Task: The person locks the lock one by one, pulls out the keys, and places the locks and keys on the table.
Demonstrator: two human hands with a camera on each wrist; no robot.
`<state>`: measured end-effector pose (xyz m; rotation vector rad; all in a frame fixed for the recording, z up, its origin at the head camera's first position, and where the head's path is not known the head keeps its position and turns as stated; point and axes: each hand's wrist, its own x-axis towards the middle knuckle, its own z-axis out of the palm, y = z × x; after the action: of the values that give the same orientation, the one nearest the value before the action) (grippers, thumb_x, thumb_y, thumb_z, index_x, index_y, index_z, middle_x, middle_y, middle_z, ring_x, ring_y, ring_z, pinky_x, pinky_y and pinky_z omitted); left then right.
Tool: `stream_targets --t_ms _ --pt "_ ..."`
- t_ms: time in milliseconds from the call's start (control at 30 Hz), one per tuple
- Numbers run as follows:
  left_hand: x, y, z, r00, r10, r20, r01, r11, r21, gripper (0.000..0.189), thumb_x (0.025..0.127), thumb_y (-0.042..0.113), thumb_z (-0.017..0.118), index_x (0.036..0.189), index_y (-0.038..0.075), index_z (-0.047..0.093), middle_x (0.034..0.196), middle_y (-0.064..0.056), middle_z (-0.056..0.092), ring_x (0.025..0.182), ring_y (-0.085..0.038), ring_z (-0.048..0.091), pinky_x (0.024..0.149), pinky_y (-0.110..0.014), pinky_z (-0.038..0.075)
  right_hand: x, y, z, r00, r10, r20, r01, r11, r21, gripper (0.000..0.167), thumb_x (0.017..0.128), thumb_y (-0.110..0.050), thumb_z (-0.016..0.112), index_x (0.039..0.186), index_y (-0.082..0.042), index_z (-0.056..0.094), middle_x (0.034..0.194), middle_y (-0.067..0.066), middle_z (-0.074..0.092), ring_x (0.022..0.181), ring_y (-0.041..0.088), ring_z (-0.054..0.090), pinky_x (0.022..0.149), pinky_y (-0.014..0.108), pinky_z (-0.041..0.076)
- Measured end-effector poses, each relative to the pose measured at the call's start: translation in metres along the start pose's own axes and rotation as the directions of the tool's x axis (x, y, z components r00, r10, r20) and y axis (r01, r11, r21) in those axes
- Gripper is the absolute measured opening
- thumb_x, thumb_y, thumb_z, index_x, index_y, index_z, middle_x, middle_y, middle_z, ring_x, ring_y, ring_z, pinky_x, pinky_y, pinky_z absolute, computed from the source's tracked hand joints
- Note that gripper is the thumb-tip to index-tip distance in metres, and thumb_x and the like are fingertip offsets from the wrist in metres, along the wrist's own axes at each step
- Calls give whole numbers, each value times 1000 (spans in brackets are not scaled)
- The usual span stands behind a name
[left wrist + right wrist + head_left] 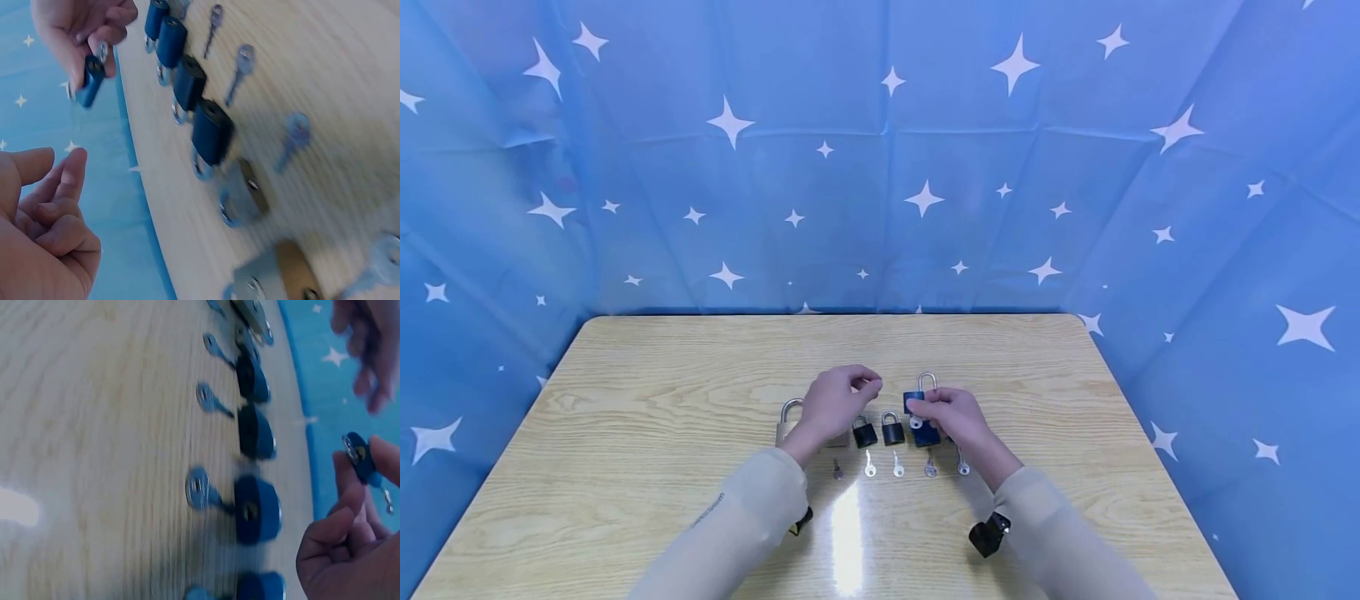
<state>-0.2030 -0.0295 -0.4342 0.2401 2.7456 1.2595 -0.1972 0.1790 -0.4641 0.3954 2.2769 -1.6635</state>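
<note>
In the head view my right hand [958, 415] pinches a small blue padlock [913, 402] between thumb and fingers, raised over the table. Its shackle [927, 380] points away from me. A silver key [349, 450] sits at the padlock's keyhole end in the right wrist view. My left hand [841, 400] hovers to the left with loosely bent fingers, a gap between thumb and forefinger, and nothing in it. Below the hands runs a row of padlocks: two black ones [892, 432], a blue one [927, 434] and a large silver one [785, 432] partly behind my left wrist.
Several keys [898, 467] lie in a row on the near side of the padlocks, on the wood-grain table [662, 467]. A blue curtain with white stars [850, 167] hangs beyond the table's far edge and along both sides.
</note>
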Motion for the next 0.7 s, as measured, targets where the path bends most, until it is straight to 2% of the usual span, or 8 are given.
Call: stream_targets --t_ms 100,200,267,400,533,700 --pt "6 10 8 998 51 -21 -47 989 141 26 98 37 57 112 21 71 98 4 73 80 -12 66 64 -28 49 -3 -1 10 999 -29 -15 28 999 -21 36 80 -33 79 95 -4 65 78 -2 56 69 13 49 60 27 39" --pt "11 20 17 994 105 -40 -88 948 306 27 98 37 57 114 21 71 98 3 75 75 -13 67 59 -27 49 -6 -1 18 997 -66 -35 64 996 -61 33 78 -32 80 91 -5 66 76 -2 58 68 13 50 60 27 40" --pt "13 25 22 990 133 -35 -110 918 382 27 98 36 57 116 21 70 96 2 76 69 -14 66 54 -27 48 -8 -1 21 995 -87 -43 84 993 -81 31 78 -30 80 88 -5 66 73 -3 60 68 13 51 60 27 40" --pt "15 34 31 987 158 -11 -137 888 439 27 97 38 58 118 26 70 98 3 75 68 -16 65 50 -28 47 -9 0 28 991 -121 -50 115 988 -101 21 76 -22 78 82 -6 66 66 -4 64 67 13 56 62 26 40" --pt "14 40 35 987 160 -12 -135 868 479 24 98 42 56 107 30 74 98 6 75 78 -17 69 56 -32 51 -10 1 32 986 -153 -66 143 980 -139 12 74 -16 75 78 -8 67 61 -7 64 65 11 55 62 24 40" --pt "14 41 34 989 146 -35 -115 888 446 20 94 44 60 94 28 73 86 7 74 71 -15 65 54 -30 46 -10 3 34 980 -186 -75 170 968 -184 9 72 -14 73 74 -9 66 55 -9 55 59 8 46 58 23 36"
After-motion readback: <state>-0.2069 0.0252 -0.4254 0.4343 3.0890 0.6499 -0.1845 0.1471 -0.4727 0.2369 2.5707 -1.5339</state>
